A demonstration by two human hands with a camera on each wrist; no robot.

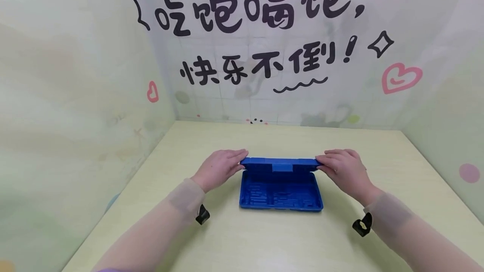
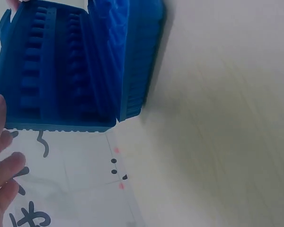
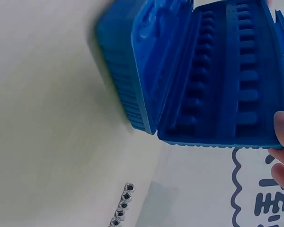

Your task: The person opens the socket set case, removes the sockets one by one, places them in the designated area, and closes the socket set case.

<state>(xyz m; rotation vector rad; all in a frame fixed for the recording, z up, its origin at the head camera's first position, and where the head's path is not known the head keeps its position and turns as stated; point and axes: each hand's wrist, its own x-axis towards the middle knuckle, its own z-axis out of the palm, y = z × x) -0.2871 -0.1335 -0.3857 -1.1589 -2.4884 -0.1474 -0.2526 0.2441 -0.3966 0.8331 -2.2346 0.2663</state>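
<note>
A blue plastic case (image 1: 281, 194) with moulded slots sits on the table, its lid (image 1: 280, 162) raised part way on the hinge. At the lid's left corner, my left hand (image 1: 217, 169) pinches the edge, thumb below and fingers above. My right hand (image 1: 345, 173) grips the opposite corner in the same way. Rows of moulded notches line the inside of the lid in both wrist views, and a latch tab (image 1: 282, 167) hangs from the middle of its front edge. No loose pieces show in the lid's notches.
In the right wrist view, a row of small silver pieces with dark holes (image 3: 122, 204) lies on the table near the back wall. The pale table (image 1: 264, 242) is bordered by printed walls at the back and both sides. A black strap piece (image 1: 362, 225) hangs at my right wrist.
</note>
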